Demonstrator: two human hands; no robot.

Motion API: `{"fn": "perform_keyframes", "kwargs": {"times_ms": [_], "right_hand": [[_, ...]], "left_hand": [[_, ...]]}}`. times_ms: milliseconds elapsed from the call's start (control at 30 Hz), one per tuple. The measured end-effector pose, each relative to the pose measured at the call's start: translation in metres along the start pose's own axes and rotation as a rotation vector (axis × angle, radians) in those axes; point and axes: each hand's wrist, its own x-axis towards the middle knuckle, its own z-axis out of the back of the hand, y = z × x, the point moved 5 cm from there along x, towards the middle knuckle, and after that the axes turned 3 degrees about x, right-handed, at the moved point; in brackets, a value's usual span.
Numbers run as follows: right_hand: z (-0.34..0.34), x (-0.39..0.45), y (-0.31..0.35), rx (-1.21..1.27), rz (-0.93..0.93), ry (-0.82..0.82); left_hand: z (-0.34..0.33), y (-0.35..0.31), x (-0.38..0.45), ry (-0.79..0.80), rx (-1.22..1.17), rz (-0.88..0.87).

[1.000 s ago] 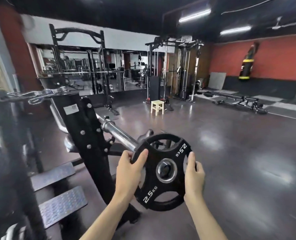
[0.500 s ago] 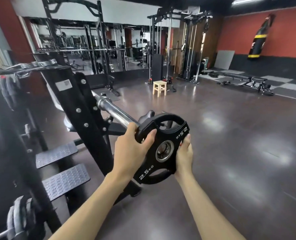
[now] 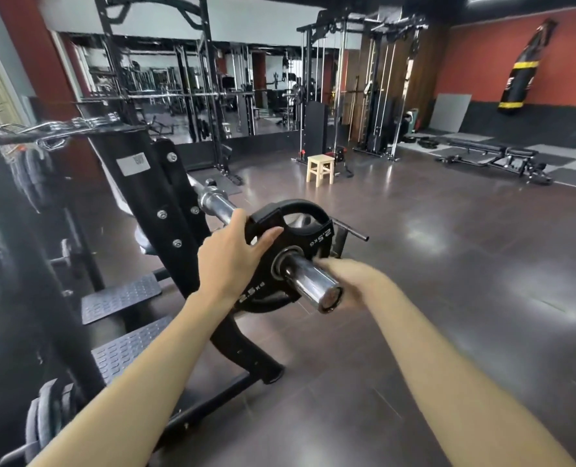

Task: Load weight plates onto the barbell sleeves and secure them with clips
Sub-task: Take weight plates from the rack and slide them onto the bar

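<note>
A black 2.5 kg weight plate (image 3: 293, 230) with grip cut-outs sits threaded on the chrome barbell sleeve (image 3: 313, 284), whose end sticks out toward me through the plate's hole. My left hand (image 3: 232, 254) grips the plate's left rim, thumb on its face. On the plate's right side, my right hand (image 3: 350, 274) is blurred and partly hidden behind the sleeve, fingers on the plate's rim. The bar rests on a black rack upright (image 3: 165, 210). No clip is in view.
Black step plates (image 3: 121, 298) of the rack lie low left. Stored plates (image 3: 50, 416) hang at the bottom left. A short peg (image 3: 350, 230) juts out behind the plate. A wooden stool (image 3: 321, 168), cable machine (image 3: 364, 89) and bench (image 3: 495, 156) stand farther off on the dark floor.
The plate went from being held in front of the sleeve's end to sitting on the sleeve, pushed inward so the chrome end now shows through its hole. Both hands moved with it.
</note>
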Motion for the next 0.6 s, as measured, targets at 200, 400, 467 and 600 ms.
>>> {"fn": "perform_keyframes", "kwargs": {"times_ms": [200, 400, 467, 600], "right_hand": [[-0.029, 0.033, 0.074, -0.243, 0.004, 0.145], [-0.083, 0.094, 0.11, -0.385, -0.025, 0.261], [-0.089, 0.15, 0.111, -0.351, -0.119, 0.137], [-0.082, 0.313, 0.111, -0.293, -0.04, -0.06]], "left_hand": [[-0.01, 0.062, 0.038, 0.113, 0.153, 0.089], [-0.029, 0.129, 0.076, 0.119, 0.091, 0.186], [-0.033, 0.148, 0.098, 0.142, 0.082, 0.199], [-0.039, 0.179, 0.137, 0.195, 0.098, 0.241]]}}
